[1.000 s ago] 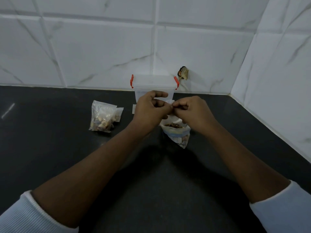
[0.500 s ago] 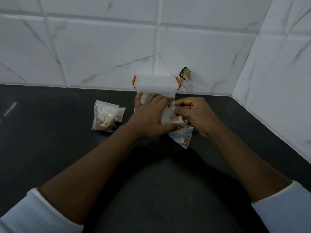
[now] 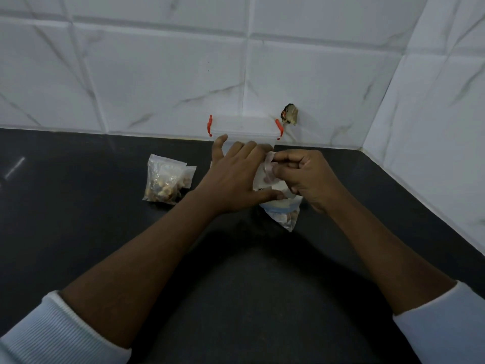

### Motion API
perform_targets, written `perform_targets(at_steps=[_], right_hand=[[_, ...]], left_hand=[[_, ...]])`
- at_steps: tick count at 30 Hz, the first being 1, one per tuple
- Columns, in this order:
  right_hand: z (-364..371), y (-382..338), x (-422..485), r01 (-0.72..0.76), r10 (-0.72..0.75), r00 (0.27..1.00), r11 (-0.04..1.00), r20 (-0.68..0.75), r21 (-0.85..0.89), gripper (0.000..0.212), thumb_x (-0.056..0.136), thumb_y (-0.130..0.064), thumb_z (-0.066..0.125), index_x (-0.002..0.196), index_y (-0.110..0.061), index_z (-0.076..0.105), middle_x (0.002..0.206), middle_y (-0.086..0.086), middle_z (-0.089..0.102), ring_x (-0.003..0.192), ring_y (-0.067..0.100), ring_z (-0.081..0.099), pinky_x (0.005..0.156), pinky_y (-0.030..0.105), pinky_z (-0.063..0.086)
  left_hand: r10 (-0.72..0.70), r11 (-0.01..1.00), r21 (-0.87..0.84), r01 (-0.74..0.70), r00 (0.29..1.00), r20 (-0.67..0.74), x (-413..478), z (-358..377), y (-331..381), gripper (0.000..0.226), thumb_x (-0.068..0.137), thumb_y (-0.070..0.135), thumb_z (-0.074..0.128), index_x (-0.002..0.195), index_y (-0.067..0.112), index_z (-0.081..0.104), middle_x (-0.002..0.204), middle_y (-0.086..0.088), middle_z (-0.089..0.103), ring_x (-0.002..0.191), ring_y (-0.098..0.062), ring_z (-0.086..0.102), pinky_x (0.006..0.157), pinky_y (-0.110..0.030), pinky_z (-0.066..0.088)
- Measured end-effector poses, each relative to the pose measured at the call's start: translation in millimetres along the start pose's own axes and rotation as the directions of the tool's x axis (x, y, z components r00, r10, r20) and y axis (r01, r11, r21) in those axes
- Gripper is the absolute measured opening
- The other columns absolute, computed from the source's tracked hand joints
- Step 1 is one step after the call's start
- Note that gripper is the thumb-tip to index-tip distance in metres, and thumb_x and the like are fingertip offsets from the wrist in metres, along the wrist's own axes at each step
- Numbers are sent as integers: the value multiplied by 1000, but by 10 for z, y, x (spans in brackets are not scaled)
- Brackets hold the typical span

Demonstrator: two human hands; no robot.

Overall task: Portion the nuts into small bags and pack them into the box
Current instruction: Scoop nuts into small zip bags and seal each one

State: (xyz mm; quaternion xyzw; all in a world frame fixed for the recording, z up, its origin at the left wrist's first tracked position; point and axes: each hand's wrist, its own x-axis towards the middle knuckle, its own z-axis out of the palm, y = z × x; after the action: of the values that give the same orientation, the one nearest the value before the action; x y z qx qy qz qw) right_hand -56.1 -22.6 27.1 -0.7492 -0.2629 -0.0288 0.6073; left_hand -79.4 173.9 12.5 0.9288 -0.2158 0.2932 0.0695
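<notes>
1. In the head view, a small clear bag (image 3: 261, 177) is held just above the black countertop (image 3: 78, 227), between the two hands and in front of the lidded box (image 3: 244, 127).
2. The left hand (image 3: 233, 177) is laid against the bag's left side with its fingers straight and its thumb stretched out beneath. No curl round the film is shown.
3. The right hand (image 3: 309, 177) is curled, and the bag's top edge is pinched between its thumb and fingertips (image 3: 283, 161).
4. A larger nut bag (image 3: 284, 215) with a blue closure strip is seen lying directly below the hands, its mouth hidden by them. Whether nuts are already inside the small bag cannot be told.
5. Filled small bags (image 3: 164, 181), apparently two overlapping, are seen lying well to the left on the countertop.
6. The small bag's film is judged thin, limp, light and slippery. It is best taken by the stiffer strip along its mouth, one side in each hand.
7. Once the bag is filled, the loose nuts are expected to settle low, so the bottom should be supported and the mouth kept upward until it is sealed.
8. The box is judged rigid and light. Its lid appears to be on, with red clips (image 3: 209, 125) at the ends that are expected to need releasing before packing.
</notes>
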Motion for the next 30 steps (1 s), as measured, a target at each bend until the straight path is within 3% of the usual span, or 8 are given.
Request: perform_targets(at_steps=[5, 11, 18, 21, 22, 24, 27, 30], right_hand=[[31, 6, -8, 55, -56, 998, 998, -1, -29, 23, 95, 3, 67, 98, -18, 76, 55, -8, 61, 43, 7, 39, 44, 20, 35], [58, 19, -26, 253, -253, 967, 931, 33, -262, 17, 95, -2, 70, 101, -12, 83, 82, -2, 79, 71, 16, 72, 63, 30, 56], [33, 28, 7, 241, -255, 967, 927, -11, -287, 23, 88, -8, 72, 98, -27, 81, 77, -2, 77, 68, 9, 70, 64, 29, 56], [-30, 60, 44, 200, -220, 975, 934, -37, -294, 15, 90, -10, 73, 101, -16, 81, 81, 13, 76, 72, 31, 73, 56, 43, 56], [-45, 66, 53, 201, -221, 975, 937, -37, -285, 15, 90, -11, 75, 104, -15, 81, 83, 15, 75, 75, 40, 72, 57, 48, 56], [-62, 52, 46, 196, -211, 977, 949, -33, -245, 19, 89, -19, 80, 107, -15, 80, 85, 18, 74, 78, 46, 69, 61, 52, 57], [-82, 52, 29, 159, -170, 985, 964, -31, -213, 27, 88, -18, 82, 114, -12, 77, 85, 17, 74, 79, 44, 69, 59, 49, 58], [-111, 77, 45, 136, -149, 988, 963, -41, -233, 33, 88, -19, 83, 119, -12, 76, 90, 15, 75, 80, 35, 72, 58, 36, 58]], left_hand=[[-39, 994, -101, 32, 997, -66, 2, 2, 26, 53, 87, 55, 60, 126, 21, 51, 122, 5, 57, 118, -20, 54, 119, -58, 12], [8, 1000, -29, -9, 998, -60, 2, 9, 56, 47, 88, 53, 64, 122, 22, 53, 122, 5, 59, 117, -19, 55, 119, -58, 11], [-84, 994, -78, 79, 995, -59, 15, -28, 63, 59, 84, 66, 64, 125, 26, 50, 117, 11, 57, 115, -17, 55, 118, -57, 17], [-188, 928, -317, 197, 980, 59, -1, -79, -11, 82, 74, 70, 75, 139, 34, 42, 126, 17, 48, 123, -10, 44, 114, -42, 23], [-217, 843, -475, 254, 967, 132, -3, -106, -36, 84, 75, 68, 77, 144, 36, 40, 133, 16, 48, 126, -9, 42, 110, -34, 27], [-275, 481, -795, 370, 925, 264, 15, -124, -68, 74, 85, 62, 69, 147, 37, 38, 142, 7, 48, 130, -13, 46, 105, -31, 41], [-491, -56, -891, 450, 765, 417, 92, -113, -91, 52, 94, 42, 65, 140, 21, 49, 138, -9, 55, 123, -29, 59, 93, -43, 57], [-571, -272, -882, 386, 673, 470, 120, -89, -114, 40, 96, 2, 65, 134, 6, 54, 122, -15, 65, 100, -23, 71, 68, -31, 61]])
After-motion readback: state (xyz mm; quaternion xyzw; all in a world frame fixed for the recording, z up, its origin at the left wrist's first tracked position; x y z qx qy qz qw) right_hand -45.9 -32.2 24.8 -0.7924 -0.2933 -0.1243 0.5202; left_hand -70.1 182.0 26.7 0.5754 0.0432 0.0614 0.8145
